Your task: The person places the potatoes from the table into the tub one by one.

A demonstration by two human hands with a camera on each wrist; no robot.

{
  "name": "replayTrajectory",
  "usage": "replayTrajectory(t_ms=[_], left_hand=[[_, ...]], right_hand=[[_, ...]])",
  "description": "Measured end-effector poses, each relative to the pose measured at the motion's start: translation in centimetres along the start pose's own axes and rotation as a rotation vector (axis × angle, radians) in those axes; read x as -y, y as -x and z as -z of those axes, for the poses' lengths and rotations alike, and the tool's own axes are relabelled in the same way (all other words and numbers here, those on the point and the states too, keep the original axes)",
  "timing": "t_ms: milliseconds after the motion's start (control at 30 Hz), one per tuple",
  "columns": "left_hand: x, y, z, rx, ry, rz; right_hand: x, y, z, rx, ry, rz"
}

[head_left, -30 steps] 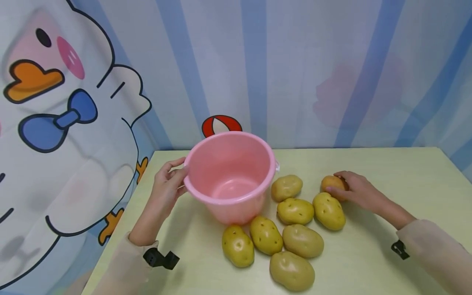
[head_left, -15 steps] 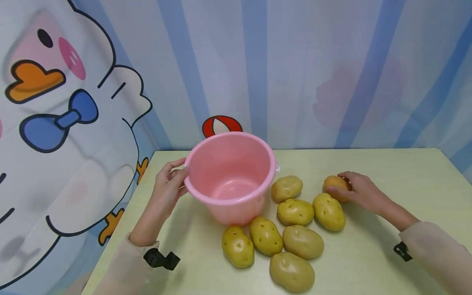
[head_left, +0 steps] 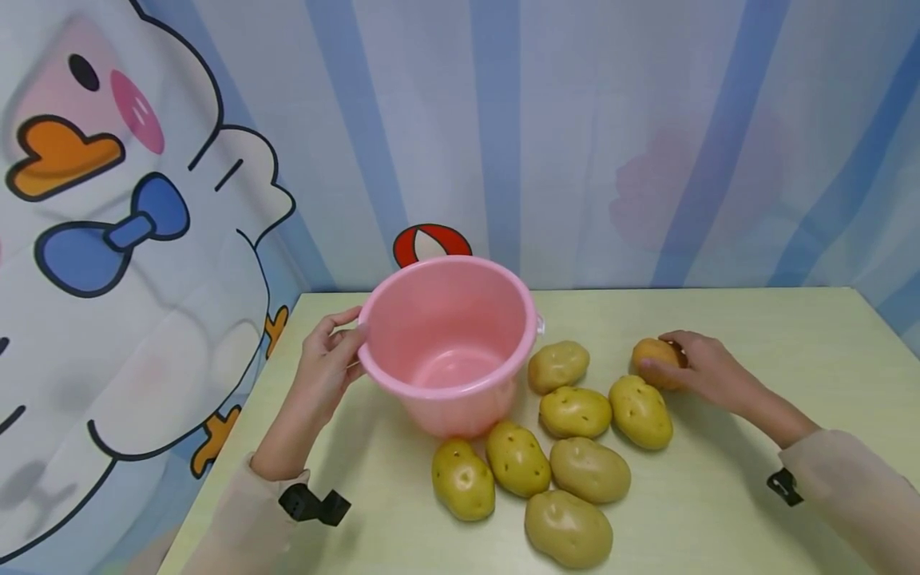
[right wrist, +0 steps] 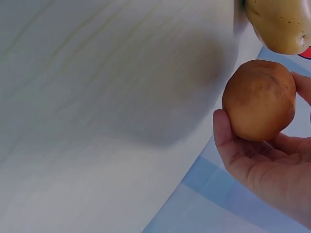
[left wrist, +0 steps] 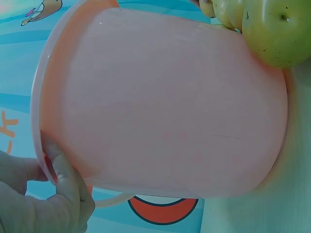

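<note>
My left hand [head_left: 327,363] pinches the left rim of a pink plastic bucket [head_left: 496,383], thumb on the inner side and fingers outside. The bucket stands on the table, and its smooth pink bottom shows inside. In the left wrist view the hand [left wrist: 53,194] is at the bucket's rim, with the pale outer wall [left wrist: 170,107] filling most of the picture. Over on the right, my right hand [head_left: 711,371] grips a brownish-orange potato [head_left: 652,355]. The right wrist view shows this round potato [right wrist: 260,99] between thumb and fingers. Directly in front of it lies a yellow potato [head_left: 642,413].
Several more yellow and tan potatoes, such as a tan potato [head_left: 558,366] and a yellow potato [head_left: 463,479], lie around the bucket's right and near sides. The pale table [head_left: 776,335] ends at a printed cloth backdrop [head_left: 575,144]. Black clips [head_left: 783,485] sit on the sleeves.
The right hand has shifted slightly to the right with the brownish-orange potato. My left hand and the bucket have stayed in place.
</note>
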State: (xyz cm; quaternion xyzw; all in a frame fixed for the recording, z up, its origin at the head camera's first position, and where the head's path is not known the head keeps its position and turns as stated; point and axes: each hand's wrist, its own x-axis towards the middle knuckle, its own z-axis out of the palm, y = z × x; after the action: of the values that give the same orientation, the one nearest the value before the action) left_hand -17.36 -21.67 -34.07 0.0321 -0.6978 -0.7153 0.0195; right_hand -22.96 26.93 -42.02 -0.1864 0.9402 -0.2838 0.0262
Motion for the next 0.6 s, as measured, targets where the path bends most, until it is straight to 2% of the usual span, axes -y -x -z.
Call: replayTrajectory(t_ms=[600], left_hand=[[0.1,-0.1,0.0,-0.004,-0.004,0.014]], right_hand=[[0.7,-0.1,1.7,-0.014,0.033,-0.002]])
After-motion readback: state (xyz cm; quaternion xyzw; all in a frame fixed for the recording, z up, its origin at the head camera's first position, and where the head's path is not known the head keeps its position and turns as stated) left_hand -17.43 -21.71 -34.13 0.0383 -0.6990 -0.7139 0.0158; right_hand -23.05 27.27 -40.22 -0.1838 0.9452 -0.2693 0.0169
